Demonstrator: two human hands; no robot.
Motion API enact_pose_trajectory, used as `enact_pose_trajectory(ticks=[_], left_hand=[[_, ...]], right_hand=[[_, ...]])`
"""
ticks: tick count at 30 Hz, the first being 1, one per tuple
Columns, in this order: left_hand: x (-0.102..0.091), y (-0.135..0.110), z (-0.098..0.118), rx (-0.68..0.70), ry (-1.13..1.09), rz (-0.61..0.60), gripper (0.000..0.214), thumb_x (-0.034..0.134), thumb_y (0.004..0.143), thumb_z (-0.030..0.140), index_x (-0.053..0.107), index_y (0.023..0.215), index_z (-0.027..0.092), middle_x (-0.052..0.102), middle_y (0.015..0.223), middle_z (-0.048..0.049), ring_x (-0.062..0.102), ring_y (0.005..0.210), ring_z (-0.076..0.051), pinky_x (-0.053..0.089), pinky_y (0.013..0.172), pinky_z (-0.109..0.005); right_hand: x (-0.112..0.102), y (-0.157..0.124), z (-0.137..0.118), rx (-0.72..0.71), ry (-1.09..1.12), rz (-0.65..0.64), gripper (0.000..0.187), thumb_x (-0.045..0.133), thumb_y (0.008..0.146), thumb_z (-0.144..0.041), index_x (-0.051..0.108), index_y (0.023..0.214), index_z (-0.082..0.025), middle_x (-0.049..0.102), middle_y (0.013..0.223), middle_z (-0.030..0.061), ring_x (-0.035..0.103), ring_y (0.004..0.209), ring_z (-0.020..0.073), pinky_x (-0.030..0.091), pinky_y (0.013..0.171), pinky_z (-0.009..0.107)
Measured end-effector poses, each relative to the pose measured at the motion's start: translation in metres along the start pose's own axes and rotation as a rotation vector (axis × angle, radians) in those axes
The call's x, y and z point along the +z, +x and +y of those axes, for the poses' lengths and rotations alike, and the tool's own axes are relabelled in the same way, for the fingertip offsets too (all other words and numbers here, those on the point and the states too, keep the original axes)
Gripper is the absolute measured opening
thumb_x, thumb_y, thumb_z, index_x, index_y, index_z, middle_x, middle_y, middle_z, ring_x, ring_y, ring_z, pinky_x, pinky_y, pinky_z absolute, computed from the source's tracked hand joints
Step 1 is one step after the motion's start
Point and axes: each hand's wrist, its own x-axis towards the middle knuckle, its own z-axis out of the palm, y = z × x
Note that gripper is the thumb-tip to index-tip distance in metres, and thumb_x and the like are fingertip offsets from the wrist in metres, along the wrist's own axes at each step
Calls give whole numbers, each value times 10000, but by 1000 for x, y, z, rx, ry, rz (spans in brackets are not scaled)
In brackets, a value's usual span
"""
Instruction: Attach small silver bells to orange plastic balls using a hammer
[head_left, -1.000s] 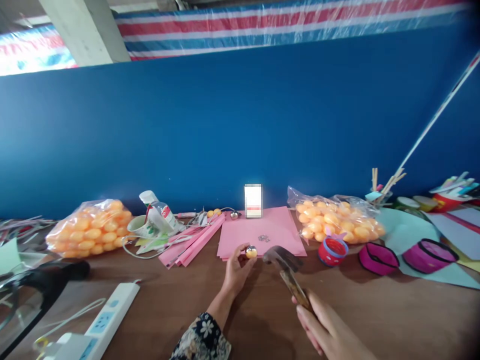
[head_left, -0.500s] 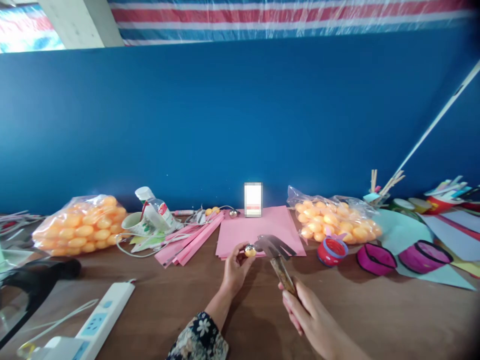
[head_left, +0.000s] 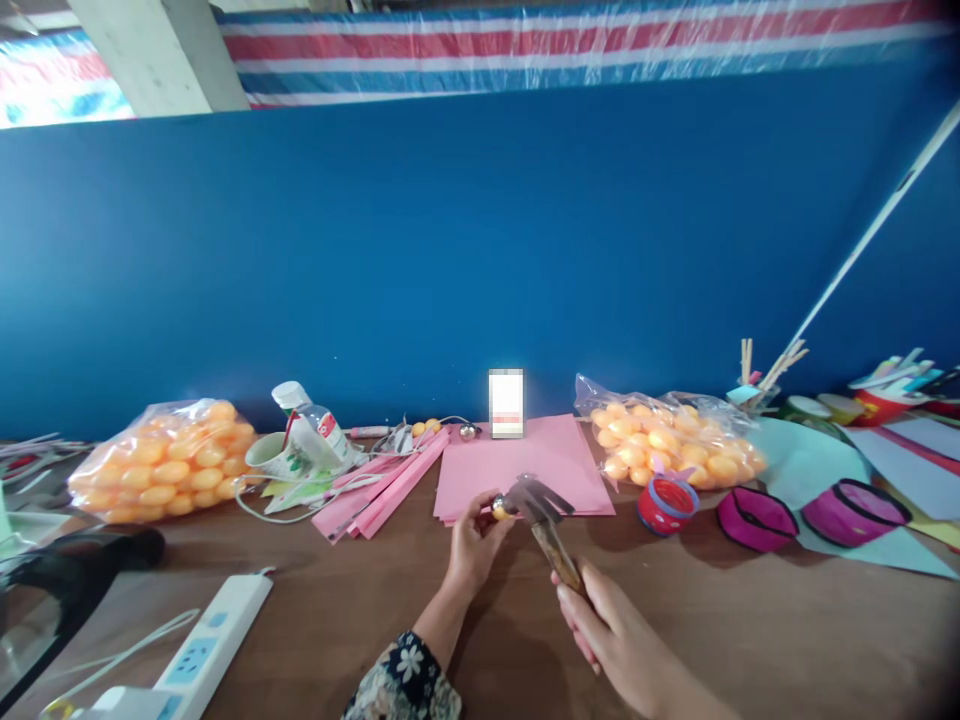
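Observation:
My left hand [head_left: 474,550] is closed around a small shiny gold-coloured ball [head_left: 500,509], pinched at the fingertips just in front of the pink paper. My right hand [head_left: 600,620] grips the wooden handle of a claw hammer [head_left: 555,550]. The hammer's head is right beside the ball, its claw pointing right over the pink paper sheets [head_left: 517,460]. Whether the head touches the ball, I cannot tell. Farther back, a second shiny ball [head_left: 469,431] lies by the paper's left corner.
Bags of orange balls stand left [head_left: 161,465] and right [head_left: 660,440]. Folded pink strips [head_left: 390,490], a tilted bottle [head_left: 319,430] and a cup [head_left: 266,452] lie left of centre. A power strip [head_left: 214,640] is near left. To the right are a red pot [head_left: 666,505] and magenta fabric rings [head_left: 757,520].
The hammer has shifted slightly left, and its head now overlaps part of the ball. My left hand still holds the ball. The whole view has tilted a little.

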Motion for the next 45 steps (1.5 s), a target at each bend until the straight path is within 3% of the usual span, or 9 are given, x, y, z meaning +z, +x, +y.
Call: enact_pose_trajectory(ticks=[11,19,26,33,38,45], left_hand=[[-4,1,6,-36,-200,3,424,736,623,245,579,1012,180,649,979,-56,632,842,-152,492,762,-254],[-7,3,2,-43,-230,-35,389,713,663,246,594,1029,188,649,934,-37,618,744,-122,486,682,-229],[-6,4,1,-62,-272,-12,349,714,668,252,636,994,157,675,981,-80,610,916,-173,449,857,-288],[-9,4,-3,-78,-360,-2,514,722,660,254,571,1149,214,651,1012,-64,614,877,-154,478,816,-286],[-10,4,-4,-79,-343,-41,473,732,643,243,613,1100,212,663,1007,-62,616,876,-164,480,804,-289],[-8,5,-1,-76,-317,9,435,769,586,237,651,1002,188,681,981,-71,616,914,-188,464,824,-296]], right_hand=[[-5,6,4,-21,148,-26,355,350,863,-559,373,805,-209,367,624,-77,331,428,42,332,394,172],[0,4,-2,17,148,-44,404,371,827,-608,364,781,-206,371,604,-78,330,426,40,332,393,173],[2,2,-4,11,141,-19,418,372,814,-624,364,790,-207,365,598,-81,315,419,39,319,385,173],[4,1,-3,-33,112,-16,373,346,854,-573,364,789,-206,360,594,-80,318,420,42,330,399,178],[10,1,2,20,103,-16,388,379,830,-590,381,809,-202,363,586,-78,329,432,51,325,396,179],[8,1,-2,-11,119,-11,383,370,840,-582,385,817,-200,383,608,-71,330,430,45,338,404,178]])
